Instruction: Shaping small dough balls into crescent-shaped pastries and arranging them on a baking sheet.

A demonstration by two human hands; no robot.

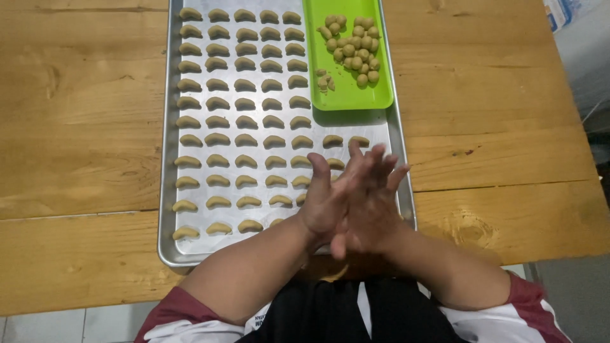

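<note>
Wooden table (82, 127), metal tray (166, 190) of crescents: our left hand (324, 203) and right hand (372, 203) press flat together, seemingly rolling dough, unseen.

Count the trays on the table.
2: a metal baking tray lying on the wooden table, and a green tray resting in its far right corner. None appears hidden.

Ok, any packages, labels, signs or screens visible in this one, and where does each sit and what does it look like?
Package: top right corner past the wooden table's edge, mostly cut off; a flat white and blue corner, kind unclear.
Printed patch: bottom centre, on the person's white shirt beside the black apron; small dark marks, too small to make out.
No signs or screens in view.
</note>
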